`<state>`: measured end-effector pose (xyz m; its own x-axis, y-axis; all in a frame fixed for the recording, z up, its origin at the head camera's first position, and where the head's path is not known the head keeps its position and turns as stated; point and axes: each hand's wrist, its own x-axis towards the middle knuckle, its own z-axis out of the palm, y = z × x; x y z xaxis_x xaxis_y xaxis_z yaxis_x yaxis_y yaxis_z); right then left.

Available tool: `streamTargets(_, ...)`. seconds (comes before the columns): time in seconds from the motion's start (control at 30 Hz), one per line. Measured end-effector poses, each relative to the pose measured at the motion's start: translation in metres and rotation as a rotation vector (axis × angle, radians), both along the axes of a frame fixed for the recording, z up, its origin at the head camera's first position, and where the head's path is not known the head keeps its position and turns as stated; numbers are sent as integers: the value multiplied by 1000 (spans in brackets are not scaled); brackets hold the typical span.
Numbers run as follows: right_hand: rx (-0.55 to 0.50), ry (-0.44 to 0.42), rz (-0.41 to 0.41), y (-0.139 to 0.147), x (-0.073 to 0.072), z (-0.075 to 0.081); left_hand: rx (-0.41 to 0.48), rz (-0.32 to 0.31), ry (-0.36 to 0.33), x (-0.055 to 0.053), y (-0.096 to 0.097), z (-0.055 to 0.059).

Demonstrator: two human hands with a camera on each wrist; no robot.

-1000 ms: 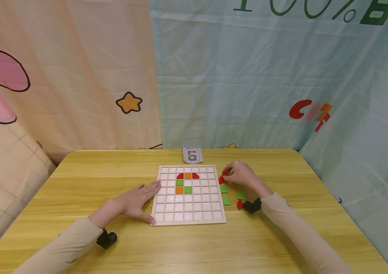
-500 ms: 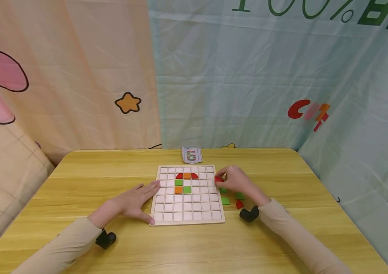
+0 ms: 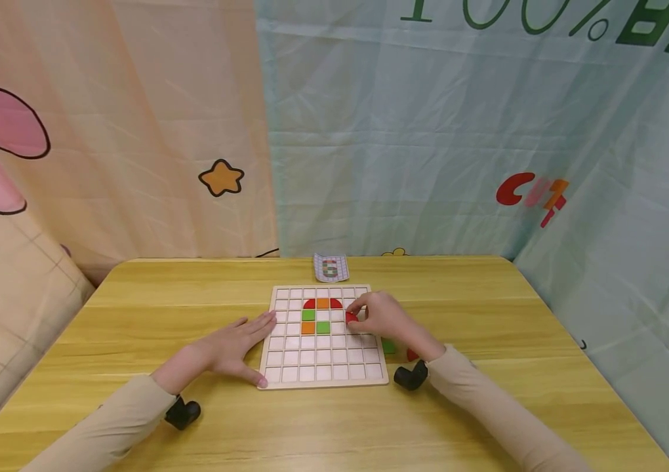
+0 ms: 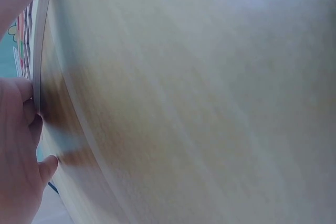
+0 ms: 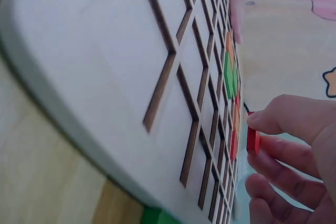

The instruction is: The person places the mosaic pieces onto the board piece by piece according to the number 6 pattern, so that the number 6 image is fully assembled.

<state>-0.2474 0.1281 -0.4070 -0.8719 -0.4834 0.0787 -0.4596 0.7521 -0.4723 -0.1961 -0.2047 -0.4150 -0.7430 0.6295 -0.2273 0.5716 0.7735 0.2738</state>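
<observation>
A pale wooden grid board point(image 3: 323, 357) lies on the table, its upper cells holding red, orange and green tiles. Between thumb and fingers my right hand point(image 3: 383, 318) pinches a red tile point(image 3: 350, 317) over the board's right part, a little below the red corner tile point(image 3: 336, 303). In the right wrist view that pinched red tile point(image 5: 253, 134) stands on edge, just apart from the grid. My left hand point(image 3: 231, 347) rests with spread, straight fingers against the board's left edge; the left wrist view shows its fingers touching the rim.
Behind the board lies a small printed card point(image 3: 331, 268) with a coloured grid pattern. To the right of the board, a green tile point(image 3: 389, 346) and a red tile point(image 3: 412, 354) lie partly hidden under my right arm. Curtains hang behind the table point(image 3: 193, 282).
My right hand has picked up a red tile beside the board and carried it left over the grid. The left hand stays at the board's left edge.
</observation>
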Motion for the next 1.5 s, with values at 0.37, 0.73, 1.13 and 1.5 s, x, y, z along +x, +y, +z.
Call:
streamTargets(0.37, -1, 2, 83, -16, 1, -5, -1, -6, 6, -1, 1, 0)
streamTargets(0.73, 14, 6, 112, -20, 2, -8, 0, -6, 5, 0, 1, 1)
streamTargets(1.13, -29, -45, 70, -21, 0, -10, 3, -4, 4, 1, 1, 2)
streamTargets(1.5, -53, -58, 90, -17, 3, -8, 1, 1, 0, 1, 0, 1)
